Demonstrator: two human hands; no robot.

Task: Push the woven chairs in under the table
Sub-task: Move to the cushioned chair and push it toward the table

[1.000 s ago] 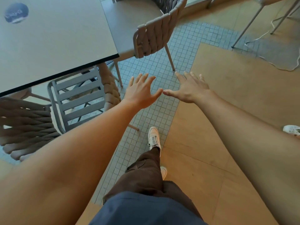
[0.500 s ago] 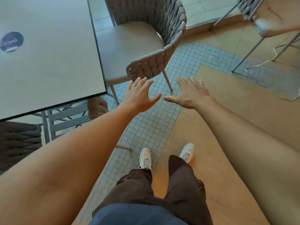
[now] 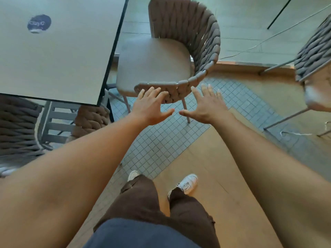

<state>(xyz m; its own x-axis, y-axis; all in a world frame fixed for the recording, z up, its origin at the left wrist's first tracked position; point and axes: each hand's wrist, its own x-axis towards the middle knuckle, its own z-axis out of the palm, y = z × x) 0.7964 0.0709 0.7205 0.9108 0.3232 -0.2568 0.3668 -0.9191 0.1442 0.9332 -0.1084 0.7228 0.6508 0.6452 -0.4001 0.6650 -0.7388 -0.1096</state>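
Now both hands are reaching closer to the woven chair (image 3: 179, 56) than they were 0.5 s ago, when a gap of tiled floor was separating them from it. The left hand (image 3: 151, 106) is spreading wide, fingers fanned, and its fingertips (image 3: 154, 90) are overlapping the chair's woven rim near its open end; whether they are pressing on it or hovering just above cannot be told. The right hand (image 3: 206, 104) is equally wide open and holding nothing, its fingertips lying just beside the curve of the same rim. The 2 thumbs are pointing toward each other, nearly meeting.

The chair is standing beside the table (image 3: 59, 56), its seat only partly under the tabletop edge, and it is filling more of the view than before. A second woven chair (image 3: 18, 126) is sitting at lower left, tucked beneath the table. A third chair (image 3: 313, 51) is showing at the right edge, well apart. Below, the person's brown trousers (image 3: 143, 199) and 2 white shoes (image 3: 188, 183) are straddling the line between tile and wood floor (image 3: 223, 167).
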